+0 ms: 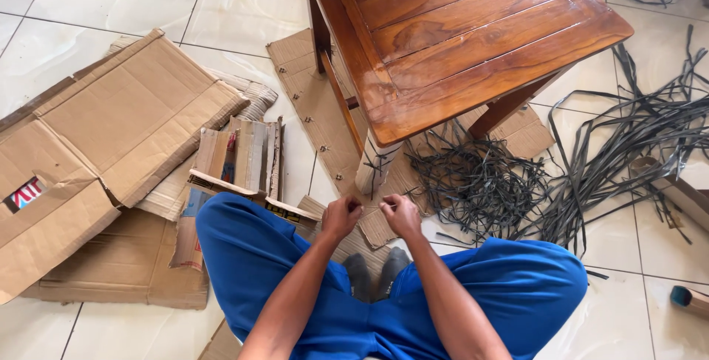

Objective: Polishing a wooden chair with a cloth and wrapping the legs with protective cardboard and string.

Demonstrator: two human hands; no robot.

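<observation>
Head view: both hands, left hand and right hand, are pinching a thin strap just below the cardboard-wrapped table leg; wrapping looks partly done, with loose black straps lying at three o'clock.

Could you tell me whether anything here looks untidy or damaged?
Yes. Dark straps lie tangled across the tiles right of the table, and flattened, torn cardboard is strewn on the left. Both hands are closed near the wrapped table leg.

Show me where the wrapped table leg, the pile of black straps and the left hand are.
wrapped table leg [377,164], head view, on its cardboard wrapping.
pile of black straps [480,183], head view, middle of the tangle.
left hand [341,217], head view, back of the fist.
</observation>
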